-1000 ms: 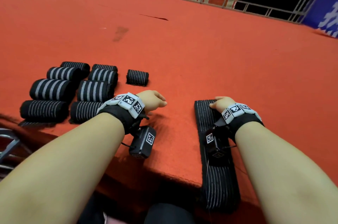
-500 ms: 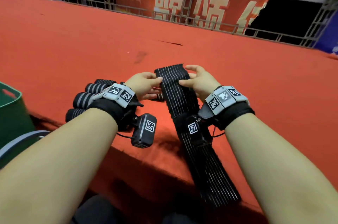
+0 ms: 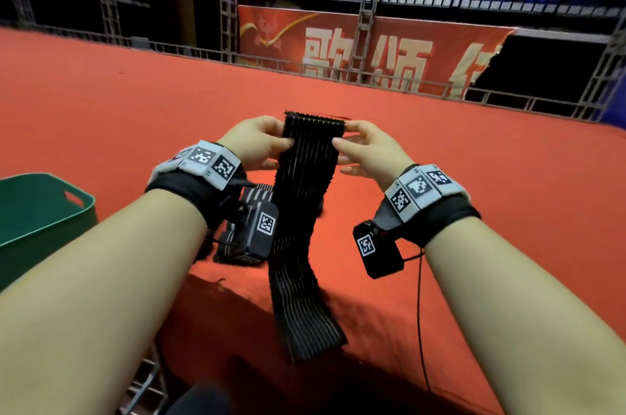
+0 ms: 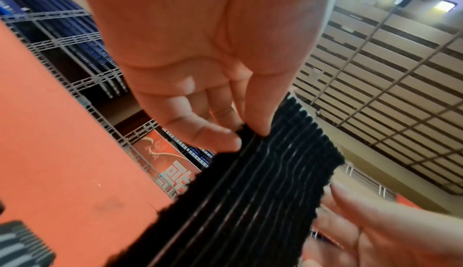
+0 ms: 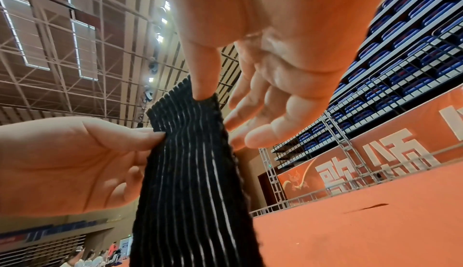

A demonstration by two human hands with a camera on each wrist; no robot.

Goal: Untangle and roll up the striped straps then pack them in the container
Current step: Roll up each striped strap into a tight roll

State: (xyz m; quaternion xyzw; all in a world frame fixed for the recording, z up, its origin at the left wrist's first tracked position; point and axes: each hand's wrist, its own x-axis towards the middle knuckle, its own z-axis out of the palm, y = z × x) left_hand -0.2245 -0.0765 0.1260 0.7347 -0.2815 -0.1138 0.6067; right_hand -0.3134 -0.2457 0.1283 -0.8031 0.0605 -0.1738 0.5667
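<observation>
A black strap with thin white stripes hangs upright in the air between both hands, its lower end draped over the front edge of the red surface. My left hand pinches the strap's top left edge between thumb and fingers. My right hand pinches the top right edge, thumb in front and fingers behind. Rolled striped straps lie on the red surface, mostly hidden behind my left wrist. A green container stands low at the left.
The red carpeted surface stretches far ahead to a metal railing and a red banner. Its front edge drops off just below my wrists. A thin black cable hangs from my right wrist.
The strap's top end has been lifted off the red surface and now hangs upright; both hands rose with it and hold its top corners. The view has tilted upward.
</observation>
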